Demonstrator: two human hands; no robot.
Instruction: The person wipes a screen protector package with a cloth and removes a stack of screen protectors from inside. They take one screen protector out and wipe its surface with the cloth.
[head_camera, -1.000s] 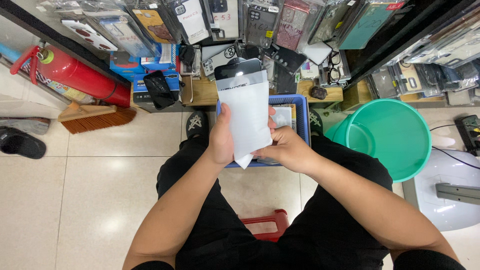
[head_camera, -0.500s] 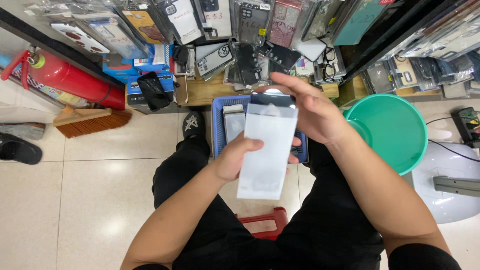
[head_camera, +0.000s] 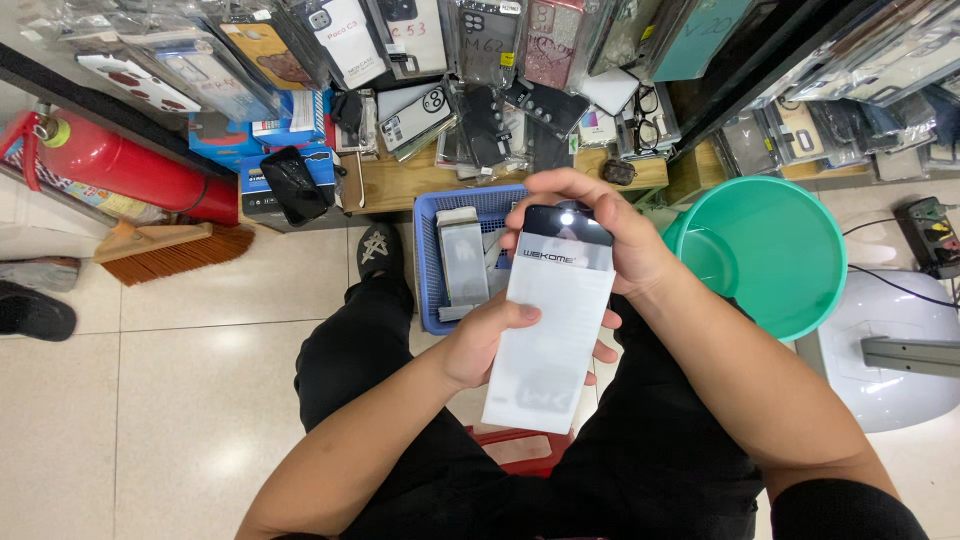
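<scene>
- Hands: two, left (head_camera: 482, 345) and right (head_camera: 610, 235).
- White packet (head_camera: 545, 340): one.
- Blue basket (head_camera: 432, 255): one.
- Green bucket (head_camera: 790, 250): one.
- Red extinguisher (head_camera: 130, 170): one.
- Brush (head_camera: 170, 250): one.
- Black shoes: two (head_camera: 380, 250) (head_camera: 35, 312).

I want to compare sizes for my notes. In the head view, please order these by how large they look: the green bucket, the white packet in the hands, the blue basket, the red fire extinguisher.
1. Green bucket
2. White packet, enlarged by nearness to the camera
3. Red fire extinguisher and blue basket: unsure, since both are partly hidden.
</scene>
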